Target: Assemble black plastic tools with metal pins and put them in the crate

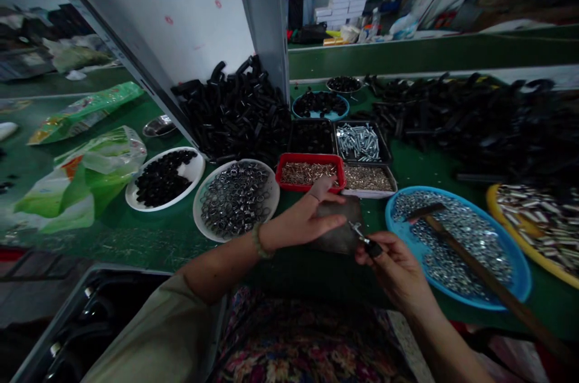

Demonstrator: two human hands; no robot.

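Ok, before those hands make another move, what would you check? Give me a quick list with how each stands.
1. Right hand gripping the black-and-metal piece: ok.
2. Left hand touching the copper-coloured pins: cannot tell; its fingers reach over the red tray.
3. Red tray stocked: ok, pins cover its bottom.
4. Grey plate fully uncovered: not ok, the left hand partly hides it.
5. Hammer clear of the blue tray: not ok, it lies across it.

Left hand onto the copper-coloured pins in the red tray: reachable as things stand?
Probably yes. The left hand looks empty, its fingers overlap the near right corner of the red tray in this view, and no lid covers the copper-coloured pins.
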